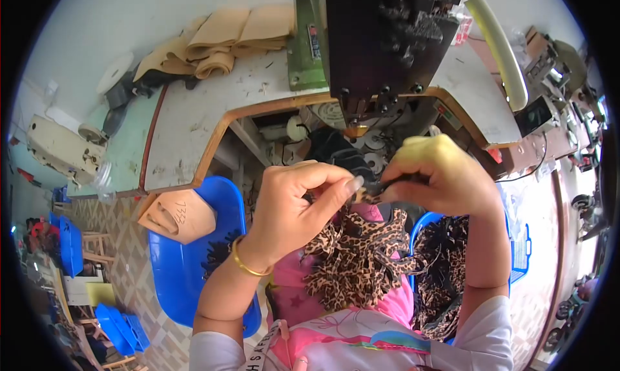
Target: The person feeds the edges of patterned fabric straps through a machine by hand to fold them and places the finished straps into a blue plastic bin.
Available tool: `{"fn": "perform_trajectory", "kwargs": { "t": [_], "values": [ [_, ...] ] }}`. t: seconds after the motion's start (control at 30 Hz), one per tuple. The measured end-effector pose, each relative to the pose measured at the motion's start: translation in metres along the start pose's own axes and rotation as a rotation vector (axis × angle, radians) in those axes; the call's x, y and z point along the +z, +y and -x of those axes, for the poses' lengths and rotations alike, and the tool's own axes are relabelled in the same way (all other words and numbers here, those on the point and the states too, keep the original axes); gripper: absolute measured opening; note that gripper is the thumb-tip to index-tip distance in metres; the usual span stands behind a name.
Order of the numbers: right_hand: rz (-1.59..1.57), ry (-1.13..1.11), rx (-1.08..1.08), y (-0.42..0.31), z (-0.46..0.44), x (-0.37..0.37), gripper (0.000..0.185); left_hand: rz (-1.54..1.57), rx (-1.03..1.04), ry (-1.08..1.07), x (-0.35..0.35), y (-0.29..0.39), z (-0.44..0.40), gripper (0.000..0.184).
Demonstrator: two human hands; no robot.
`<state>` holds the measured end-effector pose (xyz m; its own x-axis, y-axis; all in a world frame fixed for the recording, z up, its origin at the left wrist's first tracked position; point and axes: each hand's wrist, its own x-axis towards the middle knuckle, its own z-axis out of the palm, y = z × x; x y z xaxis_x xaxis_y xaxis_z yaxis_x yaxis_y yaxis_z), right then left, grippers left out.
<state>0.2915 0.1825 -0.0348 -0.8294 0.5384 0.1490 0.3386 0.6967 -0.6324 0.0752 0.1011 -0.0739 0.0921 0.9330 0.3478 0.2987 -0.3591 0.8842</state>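
Observation:
My left hand [298, 200], with a gold-coloured bangle at the wrist, pinches a small leopard-print fabric piece [365, 195] between thumb and forefinger. Close beside it, my right hand [442, 176] pinches the other side of this piece, with something dark showing at its fingers. The piece's exact shape is partly hidden by both hands. Below them, a heap of leopard-print fabric pieces [352, 261] with dark edges lies on my lap over pink cloth. Just past the hands hangs the black machine head [387, 41], its lower tip above the gap in the worktable [213, 119].
A blue basin [171, 280] at left holds dark pieces and a marked brown card [181, 217]. Another blue basin [416, 232] at right holds more leopard-print pieces [442, 274]. Folded tan sheets [242, 32] lie on the table. A pale curved handle [497, 48] hangs at upper right.

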Motion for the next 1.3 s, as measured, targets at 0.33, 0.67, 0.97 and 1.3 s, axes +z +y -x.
{"fn": "perform_trajectory", "kwargs": {
  "t": [0.33, 0.67, 0.97, 1.3],
  "values": [
    [-0.346, -0.067, 0.140, 0.041, -0.042, -0.042, 0.017, 0.168, -0.201, 0.126, 0.026, -0.013, -0.026, 0.019],
    [-0.373, -0.081, -0.015, 0.053, -0.058, -0.044, 0.016, 0.203, -0.058, 0.353, 0.034, -0.021, -0.022, 0.017],
    [-0.333, 0.075, -0.037, 0.031, -0.055, -0.026, 0.020, 0.360, -0.039, 0.539, 0.019, -0.031, -0.018, 0.008],
    [0.307, 0.232, -0.144, 0.036, -0.046, -0.049, 0.033, 0.316, -0.006, 0.373, 0.016, -0.029, -0.023, 0.004]
  ]
}}
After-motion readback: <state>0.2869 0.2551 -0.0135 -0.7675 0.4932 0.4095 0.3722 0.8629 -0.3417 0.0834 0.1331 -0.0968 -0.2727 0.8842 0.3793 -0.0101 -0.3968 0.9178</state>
